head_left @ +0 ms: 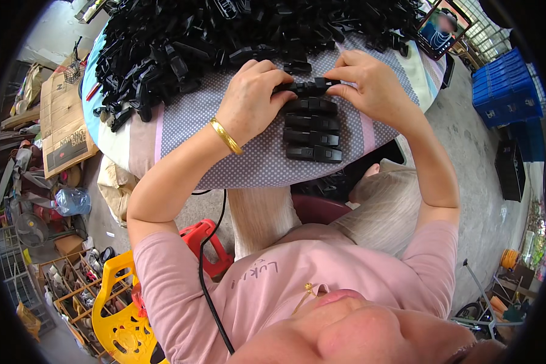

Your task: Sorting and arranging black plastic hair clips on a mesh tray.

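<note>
Between my two hands, at the middle of the table, is a long black plastic part. My left hand pinches its left end between thumb and fingers. The right end is pinched by my right hand in the same way. Just below it, several similar black plastic pieces lie side by side in a neat column running toward me. Another small black piece lies right above the held part. What exactly these parts are, I cannot make out.
A large heap of black plastic parts covers the far side of the round, cloth-covered table. A phone or tablet stands at the far right edge. Blue crates stand on the right; a yellow chair and red stool are at lower left.
</note>
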### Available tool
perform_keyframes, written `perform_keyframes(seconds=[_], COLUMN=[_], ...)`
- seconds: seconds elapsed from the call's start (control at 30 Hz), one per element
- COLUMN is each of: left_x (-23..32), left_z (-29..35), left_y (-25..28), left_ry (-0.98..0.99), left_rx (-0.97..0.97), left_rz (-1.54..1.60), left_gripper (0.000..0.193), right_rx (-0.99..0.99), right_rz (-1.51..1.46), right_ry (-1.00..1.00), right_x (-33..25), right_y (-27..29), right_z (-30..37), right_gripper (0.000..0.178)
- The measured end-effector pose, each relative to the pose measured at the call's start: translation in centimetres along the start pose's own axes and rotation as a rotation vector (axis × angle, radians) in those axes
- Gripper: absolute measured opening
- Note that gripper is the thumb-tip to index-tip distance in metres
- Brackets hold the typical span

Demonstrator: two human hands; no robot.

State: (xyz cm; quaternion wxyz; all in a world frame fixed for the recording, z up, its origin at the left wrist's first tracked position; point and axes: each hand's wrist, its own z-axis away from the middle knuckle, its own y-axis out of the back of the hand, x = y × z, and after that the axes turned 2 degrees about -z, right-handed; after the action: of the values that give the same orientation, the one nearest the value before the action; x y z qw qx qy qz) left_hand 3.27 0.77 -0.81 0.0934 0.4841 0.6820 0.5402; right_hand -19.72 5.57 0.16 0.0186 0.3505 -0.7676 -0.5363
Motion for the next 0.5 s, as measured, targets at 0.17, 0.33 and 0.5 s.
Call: perform_keyframes(seconds=[0.17,0.33,0.5], left_x=[0.1,0.2,-0.3], left_z=[-0.7,-0.7,-1.1], left_y=[-0.3,-0.8,1.2], left_ry=[-0.076,-0.11,-0.168], left_rx=[0.039,0.052,-0.042], left_rz=[-0.087,-0.059,-0.045], left_gripper=[0.014,0.015,0.017], right_rx=[0.03,0.042,-0.186], right_rz=[-0.047,-0.188,-0.297], right_ry=[0.075,0.091,0.013], right_x=[0.3,0.9,0.0], right_y=[-1.2,-2.1,-0.4], right_z=[-0.3,-0.9,-1.5], right_gripper=[0.022,0.02,0.016])
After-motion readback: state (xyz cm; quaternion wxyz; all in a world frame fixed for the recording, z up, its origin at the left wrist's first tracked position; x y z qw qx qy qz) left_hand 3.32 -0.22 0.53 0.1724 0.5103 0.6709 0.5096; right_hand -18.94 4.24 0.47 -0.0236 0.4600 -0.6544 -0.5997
